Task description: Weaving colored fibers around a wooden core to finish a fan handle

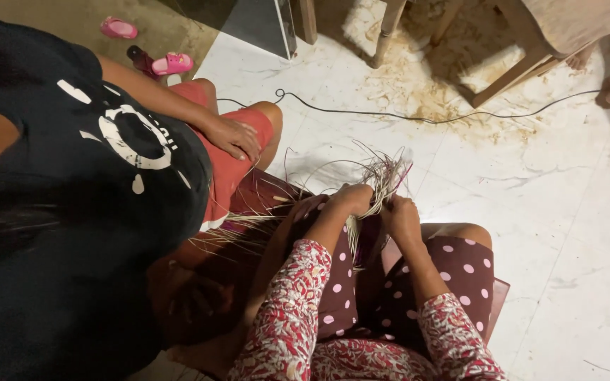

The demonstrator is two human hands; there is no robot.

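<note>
A bundle of thin pale straw strips (383, 176) stood near the middle of the scene, above the person's knees, its loose ends fanning up and out to the far side while a few long strands curved away to the left. The left hand (353, 197) was closed around the bundle's left side, fingers curled tight on the strips. The right hand (402, 217) gripped the bundle just to the right and a little nearer, likewise clenched on it, so the two hands sat almost touching. Below them more pale strands hung down between the knees. Both forearms came out of red floral sleeves (291, 317), and the lap was covered by a maroon skirt with pink dots (460, 271).

To the left sat another person in a black printed shirt (93, 183) and red shorts (227, 169), whose hand (234, 137) rested flat on the thigh. More loose strands lay between the two people. The white marble floor (531, 212) spread to the right, crossed by a black cable (390, 115). Farther off lay sawdust (418, 85) around wooden furniture legs (390, 28), and two pink sandals (171, 63) at the far left.
</note>
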